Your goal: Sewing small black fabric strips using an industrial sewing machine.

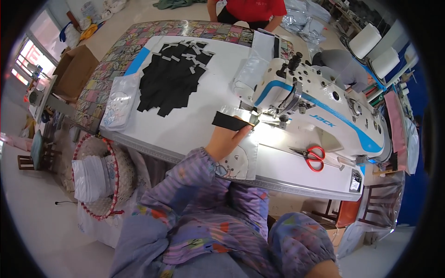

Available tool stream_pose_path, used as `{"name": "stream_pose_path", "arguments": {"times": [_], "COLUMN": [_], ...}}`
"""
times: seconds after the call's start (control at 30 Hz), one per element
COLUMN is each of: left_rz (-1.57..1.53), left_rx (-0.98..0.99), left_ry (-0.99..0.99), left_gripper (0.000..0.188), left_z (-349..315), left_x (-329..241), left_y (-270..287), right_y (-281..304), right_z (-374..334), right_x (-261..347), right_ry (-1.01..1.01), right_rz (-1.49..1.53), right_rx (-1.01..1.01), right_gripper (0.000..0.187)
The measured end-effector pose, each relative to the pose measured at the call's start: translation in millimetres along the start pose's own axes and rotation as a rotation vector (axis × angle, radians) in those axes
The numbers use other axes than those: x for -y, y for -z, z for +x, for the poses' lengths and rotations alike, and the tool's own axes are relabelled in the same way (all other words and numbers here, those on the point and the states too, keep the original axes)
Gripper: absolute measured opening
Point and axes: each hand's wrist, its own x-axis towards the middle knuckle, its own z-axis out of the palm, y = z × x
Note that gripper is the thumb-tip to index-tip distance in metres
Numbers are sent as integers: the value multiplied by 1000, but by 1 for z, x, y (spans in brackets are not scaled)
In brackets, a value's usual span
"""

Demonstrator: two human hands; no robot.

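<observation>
At the sewing machine (324, 109) my left hand (224, 142) pinches a black fabric strip (229, 122) between thumb and fingers. The strip's right end lies by the lit needle area. Beneath that hand, a white printed cloth piece (241, 164) hangs toward the table's front edge. My right forearm drops out at the lower right, and its hand is out of view. Left of the machine spreads a large pile of black fabric strips (169, 81), several with pale ends.
Red-handled scissors (315, 159) lie right of the needle. A stack of white printed pieces (121, 103) sits at the table's left. A basket (114, 199) of folded white pieces stands below left. Across the table is a person in red (250, 8).
</observation>
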Motion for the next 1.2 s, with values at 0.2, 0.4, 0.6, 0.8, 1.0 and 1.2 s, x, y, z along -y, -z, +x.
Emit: {"name": "stream_pose_path", "arguments": {"times": [0.2, 0.4, 0.6, 0.8, 1.0, 1.2], "left_rz": [-10, -64, -80, -169, -184, -67], "left_rx": [-148, -34, -75, 64, 37, -2], "left_ry": [-3, 89, 56, 115, 234, 133], "left_gripper": [24, 20, 17, 22, 23, 19], "left_z": [-8, -9, -11, -24, -24, -24], "left_x": [-11, -12, -22, -38, -49, -55], "left_y": [9, 14, 19, 26, 31, 28], "right_y": [-6, -12, -15, -14, 9, -3], "right_z": [-129, -276, -262, -230, -266, -264], "right_x": [-78, -148, -136, -97, -154, -149], "right_ry": [-1155, -750, -880, -1309, -1104, -1103], "right_rz": [-487, -813, -799, -334, -603, -656], "right_rx": [782, 1033, 1161, 952, 941, 1084], "right_gripper": [12, 14, 16, 13, 12, 11]}}
